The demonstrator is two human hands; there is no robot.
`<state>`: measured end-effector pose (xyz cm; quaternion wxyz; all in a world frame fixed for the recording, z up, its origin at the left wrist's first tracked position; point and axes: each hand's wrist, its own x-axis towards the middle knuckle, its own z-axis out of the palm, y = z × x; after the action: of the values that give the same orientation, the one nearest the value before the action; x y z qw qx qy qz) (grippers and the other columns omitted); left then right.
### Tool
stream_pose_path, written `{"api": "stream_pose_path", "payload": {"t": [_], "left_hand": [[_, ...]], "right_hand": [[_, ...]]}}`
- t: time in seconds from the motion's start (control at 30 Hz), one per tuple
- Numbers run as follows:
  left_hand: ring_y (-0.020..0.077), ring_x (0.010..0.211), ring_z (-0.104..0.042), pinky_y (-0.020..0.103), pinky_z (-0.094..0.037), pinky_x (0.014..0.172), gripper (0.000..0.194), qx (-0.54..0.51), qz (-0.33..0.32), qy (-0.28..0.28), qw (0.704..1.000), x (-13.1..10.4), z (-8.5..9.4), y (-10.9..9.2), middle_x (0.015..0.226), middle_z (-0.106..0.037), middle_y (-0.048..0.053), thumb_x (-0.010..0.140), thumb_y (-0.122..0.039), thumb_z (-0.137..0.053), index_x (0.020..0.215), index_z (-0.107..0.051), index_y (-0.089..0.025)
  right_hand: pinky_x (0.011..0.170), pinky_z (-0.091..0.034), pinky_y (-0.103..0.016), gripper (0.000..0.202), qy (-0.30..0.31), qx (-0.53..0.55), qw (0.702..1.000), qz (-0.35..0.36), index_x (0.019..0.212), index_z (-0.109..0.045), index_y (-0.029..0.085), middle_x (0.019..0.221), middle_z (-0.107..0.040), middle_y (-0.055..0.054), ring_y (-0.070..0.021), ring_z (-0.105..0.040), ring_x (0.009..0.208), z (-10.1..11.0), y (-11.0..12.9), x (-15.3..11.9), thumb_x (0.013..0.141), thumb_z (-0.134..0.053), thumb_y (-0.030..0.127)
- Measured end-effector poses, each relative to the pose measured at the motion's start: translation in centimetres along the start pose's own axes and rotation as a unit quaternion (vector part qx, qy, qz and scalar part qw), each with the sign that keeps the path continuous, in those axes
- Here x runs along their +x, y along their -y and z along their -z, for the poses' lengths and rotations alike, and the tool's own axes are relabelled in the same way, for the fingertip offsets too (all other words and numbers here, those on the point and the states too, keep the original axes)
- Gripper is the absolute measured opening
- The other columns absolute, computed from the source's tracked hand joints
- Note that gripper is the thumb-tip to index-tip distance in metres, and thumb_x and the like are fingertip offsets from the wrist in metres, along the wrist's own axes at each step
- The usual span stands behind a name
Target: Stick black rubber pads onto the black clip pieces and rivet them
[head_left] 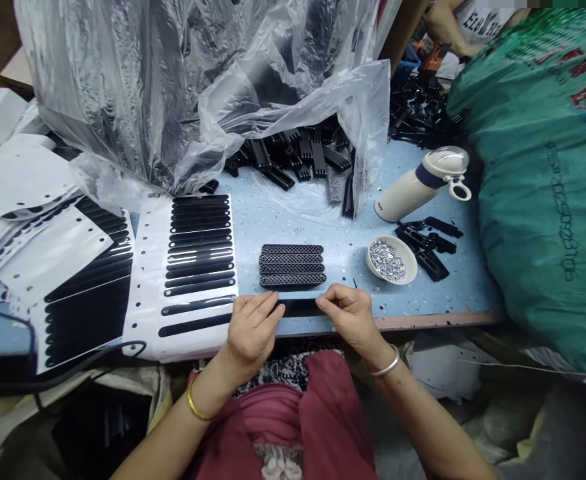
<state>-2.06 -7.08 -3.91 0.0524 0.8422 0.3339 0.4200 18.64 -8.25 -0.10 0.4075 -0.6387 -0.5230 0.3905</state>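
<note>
Near the table's front edge, a black strip [300, 307] stretches between my two hands. My left hand [254, 328] has its fingers pressed together over the strip's left end. The thumb and fingers of my right hand [351, 316] pinch its right end. Just beyond the strip, several black pieces with a lattice surface [293, 265] lie side by side on the blue table [253, 227]. To the left is a white sheet [147, 267] bearing rows of black strips [200, 241], its lower edge beside my left hand.
A bowl of small metal parts [391, 259], a white bottle [419, 187] and black parts [430, 245] are at the right. Clear plastic [137, 87] covers black parts behind. A green sack [537, 167] stands far right; a person's arm [445, 27] shows beyond.
</note>
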Motion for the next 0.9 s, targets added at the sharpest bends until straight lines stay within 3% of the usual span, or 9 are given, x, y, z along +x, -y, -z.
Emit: {"api": "stream_pose_path", "payload": {"t": [0.23,0.4,0.57,0.67,0.8,0.9], "left_hand": [[0.0242,0.096,-0.069,0.038,-0.048,0.078,0.023,0.012,-0.003,0.0,1.0,0.1,0.1,0.0,0.101,-0.074,0.013,0.085,-0.004,-0.056,0.102,-0.064,-0.017],[0.0235,0.097,-0.069,0.037,-0.049,0.078,0.02,0.01,-0.007,-0.01,1.0,0.0,0.0,0.0,0.1,-0.074,0.013,0.084,-0.003,-0.056,0.098,-0.064,-0.016],[0.0233,0.097,-0.069,0.037,-0.05,0.078,0.019,0.012,-0.006,-0.006,1.0,0.1,0.2,-0.1,0.101,-0.074,0.013,0.085,-0.004,-0.057,0.098,-0.064,-0.015],[0.0239,0.097,-0.069,0.037,-0.049,0.078,0.019,0.007,-0.009,-0.009,1.0,0.1,0.1,-0.1,0.1,-0.074,0.014,0.084,-0.002,-0.058,0.098,-0.064,-0.014],[0.0239,0.097,-0.069,0.037,-0.049,0.079,0.019,0.005,-0.006,-0.02,1.0,-0.1,-0.1,0.0,0.1,-0.074,0.014,0.083,-0.002,-0.058,0.097,-0.064,-0.014],[0.0239,0.098,-0.069,0.037,-0.049,0.08,0.021,-0.001,-0.003,-0.022,1.0,-0.2,-0.2,0.0,0.101,-0.074,0.013,0.084,-0.002,-0.058,0.099,-0.065,-0.015]], "right_hand": [[0.051,-0.035,-0.025,0.025,0.007,-0.002,0.995,0.1,0.057,-0.056,0.018,0.055,-0.052,0.001,-0.0109,-0.045,0.052,0.0,2.5,-0.3,0.079,-0.062,0.026],[0.051,-0.036,-0.026,0.022,0.022,0.029,0.996,0.082,0.06,-0.058,0.019,0.057,-0.052,0.001,-0.0116,-0.045,0.054,-0.5,2.9,-0.7,0.08,-0.063,0.024],[0.054,-0.037,-0.026,0.02,0.061,0.047,0.991,0.111,0.061,-0.058,0.018,0.059,-0.054,0.001,-0.0114,-0.047,0.055,-1.0,4.2,-0.9,0.08,-0.061,0.019],[0.052,-0.036,-0.025,0.019,0.043,0.055,0.994,0.086,0.06,-0.059,0.018,0.058,-0.053,0.001,-0.0111,-0.046,0.054,-0.8,3.8,-0.6,0.079,-0.063,0.021],[0.046,-0.03,-0.024,0.021,0.003,0.047,0.999,-0.003,0.057,-0.058,0.017,0.052,-0.048,0.003,-0.0094,-0.039,0.05,-0.1,1.6,0.0,0.074,-0.066,0.025],[0.047,-0.031,-0.023,0.023,-0.009,0.033,0.999,-0.025,0.055,-0.056,0.018,0.052,-0.049,0.003,-0.0098,-0.041,0.051,-0.1,0.1,0.0,0.073,-0.065,0.028]]}}
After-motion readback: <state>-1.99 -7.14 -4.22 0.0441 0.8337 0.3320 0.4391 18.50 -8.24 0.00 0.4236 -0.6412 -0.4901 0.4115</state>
